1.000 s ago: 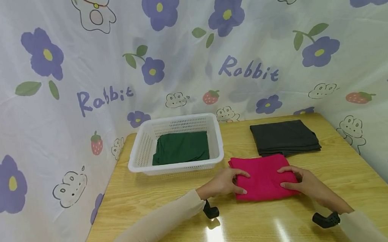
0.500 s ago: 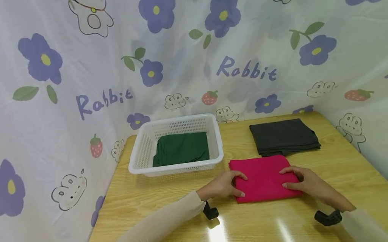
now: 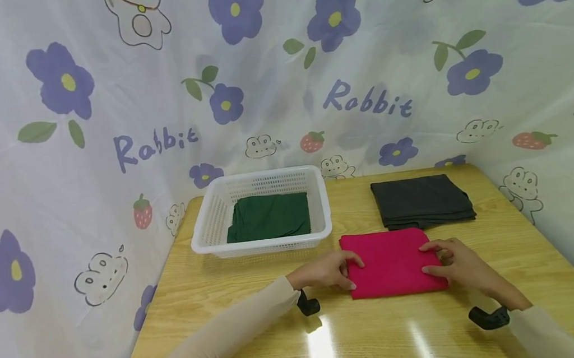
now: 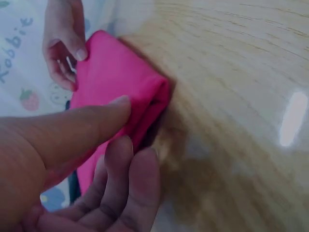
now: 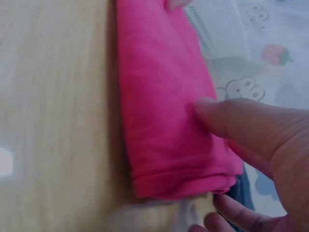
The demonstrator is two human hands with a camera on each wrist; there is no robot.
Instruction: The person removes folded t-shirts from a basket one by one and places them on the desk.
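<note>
A folded bright-pink cloth [image 3: 392, 263] lies flat on the wooden table, its layered side edge showing in the right wrist view. My left hand [image 3: 327, 269] touches its left side, thumb and index fingertip resting on top. In the left wrist view the other fingers [image 4: 141, 181] bend beside the edge. At the opposite side is my right hand [image 3: 458, 264], its thumb [image 5: 227, 116] lying on the top layer. The lower fingers of that hand hang by the side edge, loosely bent. Whether any fingertips reach under the cloth is hidden.
A white perforated basket [image 3: 262, 247] stands at the back left with a folded dark green cloth [image 3: 272, 216] inside. Behind the pink cloth, to the right, lies a folded black cloth [image 3: 420, 199]. Patterned curtains [image 3: 270, 90] enclose the table [image 3: 259, 338].
My right hand has drawn slightly outward to the right, its fingers looser on the cloth. The left hand has shifted a little left. The pink cloth lies flatter, its right edge slightly farther out.
</note>
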